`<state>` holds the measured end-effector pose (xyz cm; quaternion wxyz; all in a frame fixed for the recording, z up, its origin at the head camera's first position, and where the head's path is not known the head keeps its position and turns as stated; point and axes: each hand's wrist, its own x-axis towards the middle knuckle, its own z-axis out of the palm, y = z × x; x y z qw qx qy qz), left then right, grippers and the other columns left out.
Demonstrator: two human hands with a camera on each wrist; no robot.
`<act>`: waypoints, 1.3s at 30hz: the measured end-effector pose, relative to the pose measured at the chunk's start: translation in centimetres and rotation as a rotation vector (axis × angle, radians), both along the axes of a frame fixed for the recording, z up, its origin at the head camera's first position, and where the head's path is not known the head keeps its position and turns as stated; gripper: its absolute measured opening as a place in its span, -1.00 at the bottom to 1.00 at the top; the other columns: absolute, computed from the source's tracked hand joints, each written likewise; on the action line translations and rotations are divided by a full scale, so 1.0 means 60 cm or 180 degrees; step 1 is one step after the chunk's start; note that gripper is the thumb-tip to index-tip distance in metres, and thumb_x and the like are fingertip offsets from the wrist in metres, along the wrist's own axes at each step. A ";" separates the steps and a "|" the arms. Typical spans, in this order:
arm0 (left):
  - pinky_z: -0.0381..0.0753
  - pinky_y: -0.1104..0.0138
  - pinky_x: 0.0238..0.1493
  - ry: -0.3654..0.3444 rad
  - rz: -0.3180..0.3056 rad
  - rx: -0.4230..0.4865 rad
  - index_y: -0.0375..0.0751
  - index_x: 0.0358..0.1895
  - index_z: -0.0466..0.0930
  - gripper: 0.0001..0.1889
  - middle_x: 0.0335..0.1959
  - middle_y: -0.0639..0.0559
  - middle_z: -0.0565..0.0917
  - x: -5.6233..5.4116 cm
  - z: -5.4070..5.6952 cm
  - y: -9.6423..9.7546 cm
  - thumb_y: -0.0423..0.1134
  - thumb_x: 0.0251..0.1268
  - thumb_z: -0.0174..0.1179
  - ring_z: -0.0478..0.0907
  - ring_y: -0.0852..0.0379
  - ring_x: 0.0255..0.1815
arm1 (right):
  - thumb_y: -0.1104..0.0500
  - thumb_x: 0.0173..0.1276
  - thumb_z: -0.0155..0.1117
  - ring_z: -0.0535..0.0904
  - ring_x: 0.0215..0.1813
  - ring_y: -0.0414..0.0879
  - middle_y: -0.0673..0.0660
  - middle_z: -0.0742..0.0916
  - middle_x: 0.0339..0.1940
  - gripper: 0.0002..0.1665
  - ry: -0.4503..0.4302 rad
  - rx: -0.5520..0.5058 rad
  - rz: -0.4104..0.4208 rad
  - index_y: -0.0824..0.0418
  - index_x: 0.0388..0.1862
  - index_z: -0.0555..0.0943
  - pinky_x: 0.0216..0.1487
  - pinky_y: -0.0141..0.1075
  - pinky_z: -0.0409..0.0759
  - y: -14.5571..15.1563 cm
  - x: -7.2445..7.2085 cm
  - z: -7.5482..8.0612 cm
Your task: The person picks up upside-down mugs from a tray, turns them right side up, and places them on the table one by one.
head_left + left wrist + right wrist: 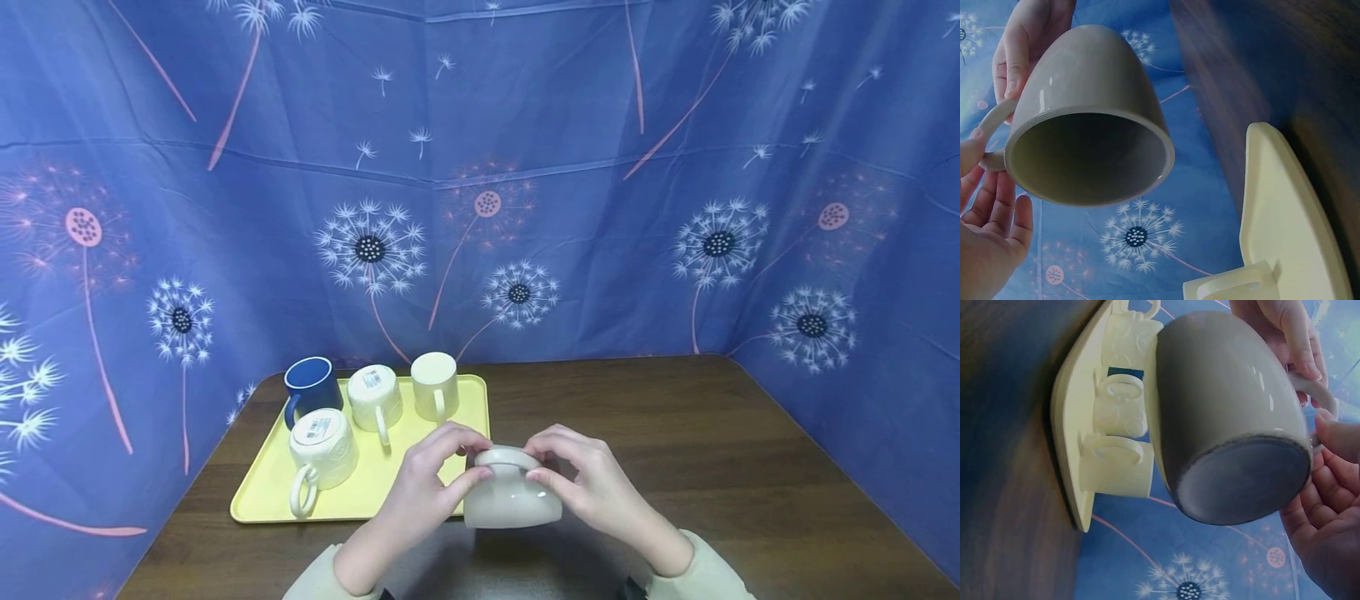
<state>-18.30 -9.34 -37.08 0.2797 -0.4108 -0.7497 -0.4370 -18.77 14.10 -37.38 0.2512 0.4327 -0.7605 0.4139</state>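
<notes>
A glossy grey-beige mug (513, 505) hangs sideways above the table's front, its handle (508, 456) uppermost. My left hand (423, 475) pinches one end of that handle between thumb and fingers. From the other side my right hand (592, 483) pinches it too. In the left wrist view the mug's open mouth (1091, 159) faces the left side, and its inside is dark. The right wrist view shows the flat base (1247, 481) on the right side. The fingertips behind the handle are partly hidden.
Left on the brown wooden table (675, 450) lies a yellow tray (367, 492). It carries a blue mug (318, 392) and three cream mugs, one (326, 450) in front, one (375, 396) in the middle, one (435, 385) at right. A blue dandelion-print cloth (585, 208) hangs behind.
</notes>
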 end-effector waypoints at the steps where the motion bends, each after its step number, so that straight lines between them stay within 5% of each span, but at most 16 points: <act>1: 0.53 0.50 -0.18 0.0011 -0.0001 0.0014 -0.12 -0.12 0.58 -0.71 -0.25 0.12 0.62 -0.001 -0.002 0.001 -0.30 0.04 0.38 0.53 0.25 -0.26 | 0.31 0.08 0.43 0.55 -0.28 -0.25 -0.04 0.67 -0.29 -0.71 0.0017 -0.0035 -0.0010 0.10 -0.21 0.60 -0.23 -0.45 0.53 0.000 0.000 -0.002; 19: 0.60 0.38 -0.24 0.0057 0.0062 0.0184 -0.14 -0.14 0.59 -0.73 -0.27 0.10 0.63 -0.010 -0.013 0.011 -0.41 0.05 0.35 0.54 0.25 -0.28 | 0.35 0.06 0.42 0.57 -0.23 -0.23 -0.02 0.68 -0.27 -0.69 -0.0310 -0.0304 -0.0102 0.10 -0.22 0.59 -0.27 -0.35 0.57 -0.001 0.002 -0.030; 30: 0.55 0.47 -0.21 0.0074 0.0067 0.0105 -0.12 -0.15 0.59 -0.73 -0.29 0.12 0.62 -0.006 -0.012 0.012 -0.37 0.05 0.36 0.53 0.24 -0.30 | 0.35 0.09 0.40 0.58 -0.26 -0.21 0.01 0.68 -0.28 -0.70 -0.0635 -0.0349 0.0098 0.13 -0.19 0.60 -0.23 -0.38 0.59 0.006 0.005 -0.029; 39: 0.55 0.43 -0.24 0.0098 -0.0006 -0.0040 -0.13 -0.16 0.58 -0.76 -0.32 0.14 0.58 -0.002 -0.003 0.014 -0.36 0.09 0.33 0.50 0.27 -0.30 | 0.30 0.11 0.41 0.62 -0.24 -0.22 -0.02 0.70 -0.27 -0.72 -0.0818 -0.0326 0.0006 0.08 -0.19 0.62 -0.21 -0.34 0.62 0.009 0.012 -0.026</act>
